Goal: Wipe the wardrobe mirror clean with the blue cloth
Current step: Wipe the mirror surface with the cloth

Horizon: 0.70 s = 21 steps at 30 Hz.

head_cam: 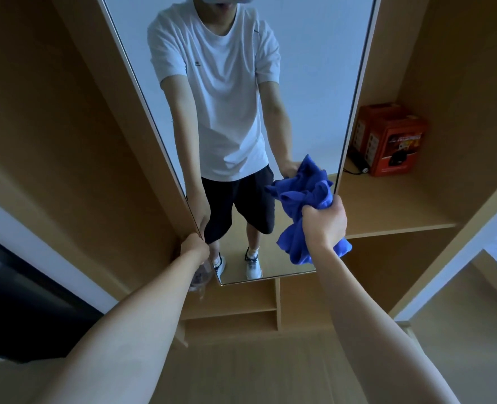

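Right hand (pixel 324 221) is fisted around the blue cloth (pixel 305 199), bunched into a wad, held in front of the lower right part of the mirror (pixel 308 68); can't tell if the cloth is actually touching the glass or just hovering near it. Left hand (pixel 194 243) is closed on the mirror's lower left edge, looks like it's steadying the panel. Something translucent, maybe a bottle (pixel 199 282), sits under that forearm near the bottom left corner, too blurred to identify. Risks as I see them: the cloth is wadded, not flat, so contact area is small and it will likely streak or skip strips; loose ends hanging below the fist could drag across the glass and smear it. The mirror appears to be a slim panel standing out from the wardrobe, so pressing hard at the right edge may swing or flex it if the left grip slips. Fingers wrapped on the left edge will probably leave prints on that strip, and it can't be wiped while held. Upper half of the glass is well above both hands, easy to miss. The orange box (pixel 390 138) on the shelf (pixel 387 205) to the right is clear of the wiping path, low risk.
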Each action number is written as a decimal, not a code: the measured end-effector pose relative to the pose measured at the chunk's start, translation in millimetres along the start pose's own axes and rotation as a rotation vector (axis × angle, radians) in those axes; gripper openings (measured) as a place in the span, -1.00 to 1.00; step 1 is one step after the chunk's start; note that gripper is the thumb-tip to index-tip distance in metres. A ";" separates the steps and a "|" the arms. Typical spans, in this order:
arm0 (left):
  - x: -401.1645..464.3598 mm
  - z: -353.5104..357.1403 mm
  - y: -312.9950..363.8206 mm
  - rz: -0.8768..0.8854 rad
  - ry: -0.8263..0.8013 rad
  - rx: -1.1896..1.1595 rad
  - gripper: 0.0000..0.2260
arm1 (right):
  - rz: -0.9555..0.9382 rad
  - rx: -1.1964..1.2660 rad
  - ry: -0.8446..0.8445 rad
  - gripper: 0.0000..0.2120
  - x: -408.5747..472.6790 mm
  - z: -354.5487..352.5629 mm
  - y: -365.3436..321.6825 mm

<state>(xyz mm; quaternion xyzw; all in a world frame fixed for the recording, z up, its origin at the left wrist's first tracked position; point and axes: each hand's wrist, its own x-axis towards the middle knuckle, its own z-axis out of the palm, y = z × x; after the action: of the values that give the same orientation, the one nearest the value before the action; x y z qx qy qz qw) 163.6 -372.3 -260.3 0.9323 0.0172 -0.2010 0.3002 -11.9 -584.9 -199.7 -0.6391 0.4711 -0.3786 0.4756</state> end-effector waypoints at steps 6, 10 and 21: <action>-6.1 -3.0 1.7 0.003 0.024 0.020 -0.73 | 0.182 -0.096 -0.138 -0.77 -5.8 3.9 34.0; -9.2 -5.6 2.2 0.027 0.035 0.052 -0.71 | 0.214 -0.192 -0.218 -0.76 -5.5 0.4 38.8; -20.0 -7.1 7.0 0.074 0.062 0.140 -0.77 | -0.063 0.167 -0.007 -0.80 0.6 -10.2 -58.5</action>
<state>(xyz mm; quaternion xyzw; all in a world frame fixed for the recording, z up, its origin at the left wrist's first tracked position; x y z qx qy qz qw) 148.9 -372.3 -243.5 0.9568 -0.0220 -0.1614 0.2407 -7.1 -581.9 -140.6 -0.6131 0.4158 -0.4290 0.5169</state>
